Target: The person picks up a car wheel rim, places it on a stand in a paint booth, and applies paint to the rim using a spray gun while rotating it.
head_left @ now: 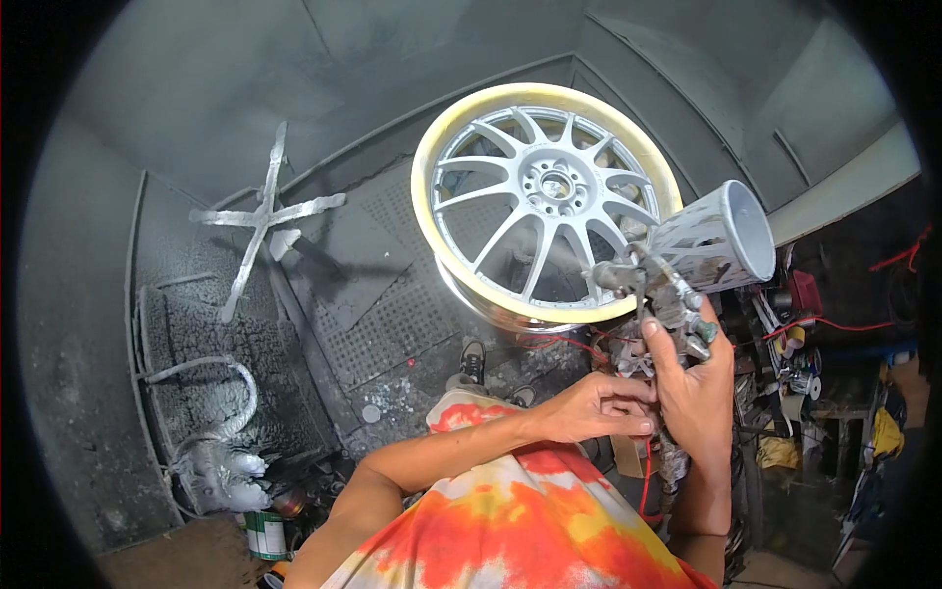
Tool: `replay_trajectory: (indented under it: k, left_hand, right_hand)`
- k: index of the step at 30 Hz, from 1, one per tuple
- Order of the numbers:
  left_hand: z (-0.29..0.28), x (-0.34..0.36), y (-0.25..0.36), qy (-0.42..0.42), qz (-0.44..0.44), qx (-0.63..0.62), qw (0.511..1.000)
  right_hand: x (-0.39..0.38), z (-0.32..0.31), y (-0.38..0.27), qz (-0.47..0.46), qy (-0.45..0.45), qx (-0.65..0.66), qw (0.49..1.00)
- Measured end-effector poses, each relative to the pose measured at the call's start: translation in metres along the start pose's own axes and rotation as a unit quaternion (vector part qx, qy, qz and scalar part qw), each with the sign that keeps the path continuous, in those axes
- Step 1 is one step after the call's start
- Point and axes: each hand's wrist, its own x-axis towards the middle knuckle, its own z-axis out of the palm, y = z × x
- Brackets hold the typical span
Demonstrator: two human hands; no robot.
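Note:
My right hand (pixel 689 393) grips a paint-spattered spray gun (pixel 655 290) with a large grey-streaked cup (pixel 702 245) tilted at its upper right. The gun's nozzle is in front of a silver multi-spoke wheel rim (pixel 554 182) with yellow covering its outer lip; a faint haze shows over the spokes. My left hand (pixel 613 407) is beside the right one, below the gun, its fingers curled; what they hold, if anything, I cannot make out. A red hose (pixel 648 481) hangs down beneath the hands.
A paint-crusted cross-shaped stand (pixel 265 216) is at the left in a grey booth. Below it are a curved crusted pipe (pixel 226 393) and a paint can (pixel 265 535). My shoe (pixel 473 358) shows on the grimy floor. Cluttered tools and yellow cloths (pixel 780 452) line the right.

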Motion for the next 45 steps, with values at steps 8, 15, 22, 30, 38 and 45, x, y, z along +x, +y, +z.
replay_trajectory:
  k: [8,15,22,30,38,45]
  left_hand:
    - [-0.103,-0.031,-0.025,0.124,-0.141,0.138,0.972]
    - [-0.228,-0.094,-0.073,0.303,-0.236,0.109,0.917]
    - [-0.306,-0.122,-0.067,0.438,-0.239,0.087,0.862]
    - [-0.392,-0.147,-0.055,0.479,-0.255,0.178,0.820]
    - [-0.448,-0.111,0.009,0.531,-0.173,0.113,0.822]
    - [-0.530,-0.081,0.016,0.525,0.024,0.056,0.849]
  right_hand:
    - [0.023,0.018,-0.016,0.006,0.022,0.020,1.000]
    - [0.038,0.053,-0.027,-0.003,-0.029,0.027,0.999]
    - [0.052,0.068,-0.045,0.041,-0.067,0.075,0.994]
    - [0.080,0.082,-0.058,0.042,0.018,0.056,0.997]
    - [0.108,0.057,-0.070,0.107,0.029,0.067,0.992]
    - [0.151,0.070,-0.082,0.096,-0.005,0.096,0.991]
